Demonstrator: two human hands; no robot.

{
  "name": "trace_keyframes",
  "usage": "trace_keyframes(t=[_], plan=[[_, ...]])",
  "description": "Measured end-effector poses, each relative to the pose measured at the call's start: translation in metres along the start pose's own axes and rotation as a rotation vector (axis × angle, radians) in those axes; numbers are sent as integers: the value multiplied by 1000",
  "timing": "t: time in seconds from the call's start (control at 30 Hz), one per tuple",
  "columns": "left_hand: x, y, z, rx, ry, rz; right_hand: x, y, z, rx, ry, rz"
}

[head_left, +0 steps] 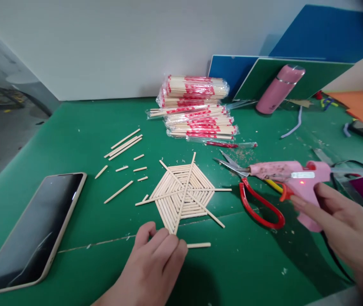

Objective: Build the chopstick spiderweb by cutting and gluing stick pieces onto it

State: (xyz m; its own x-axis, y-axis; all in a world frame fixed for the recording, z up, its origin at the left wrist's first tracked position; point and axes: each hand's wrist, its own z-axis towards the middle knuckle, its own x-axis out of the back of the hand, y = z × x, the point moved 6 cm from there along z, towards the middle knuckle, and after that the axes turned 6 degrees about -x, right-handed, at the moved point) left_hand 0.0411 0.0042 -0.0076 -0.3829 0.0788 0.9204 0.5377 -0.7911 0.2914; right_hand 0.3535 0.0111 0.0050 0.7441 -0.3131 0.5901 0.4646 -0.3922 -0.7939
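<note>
My left hand (pixel 157 259) is closed, its curled fingertips at the lower corner of a six-sided web of wooden sticks (pixel 165 199). Whatever those fingers grip is hidden beneath them. From under the hand's right side pokes a short stick (pixel 199 245); I cannot tell whether it is held. The web lies flat, with long crossing sticks reaching past its edges. In my right hand (pixel 344 225) is a pink glue gun (pixel 305 180), a finger at its orange trigger and a small red light showing. Its nozzle points left, over the red-handled scissors (pixel 261 208).
Loose cut sticks (pixel 126 146) lie left of the web, near a phone (pixel 35 229). Plastic-wrapped chopstick bundles (pixel 197 102) are piled behind. A pink bottle (pixel 279 91) stands against green and blue boards (pixel 251 68). Orange sheets (pixel 356 104) and a cable occupy the right.
</note>
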Motion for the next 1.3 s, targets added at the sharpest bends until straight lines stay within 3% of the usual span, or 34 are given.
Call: trace_keyframes(t=[0.17, 0.43, 0.5, 0.57, 0.6, 0.63, 0.73, 0.83, 1.0, 1.3], plan=[[0, -4, 7, 29, 36, 126, 14, 1, 32, -85, 118, -145], [10, -4, 17, 54, 125, 56, 18, 17, 59, -138, 104, -297], [13, -6, 20, 75, 127, 34, 21, 8, 52, -69, 198, -402], [15, -7, 22, 81, 106, 11, 18, -18, 30, 137, 399, -514], [15, -7, 23, 81, 88, -3, 12, -32, 14, 268, 463, -456], [15, -7, 25, 82, 71, -19, -2, -46, -1, 406, 399, -382], [16, -7, 28, 77, 53, -40, -64, -85, -48, 827, -52, -259], [16, -6, 29, 74, 62, -11, -108, -99, -72, 912, -325, -270], [13, -7, 28, 69, 55, 17, -135, -99, -77, 968, -381, -451], [17, -12, 26, 116, 119, -27, -141, -97, -75, 995, -410, -524]])
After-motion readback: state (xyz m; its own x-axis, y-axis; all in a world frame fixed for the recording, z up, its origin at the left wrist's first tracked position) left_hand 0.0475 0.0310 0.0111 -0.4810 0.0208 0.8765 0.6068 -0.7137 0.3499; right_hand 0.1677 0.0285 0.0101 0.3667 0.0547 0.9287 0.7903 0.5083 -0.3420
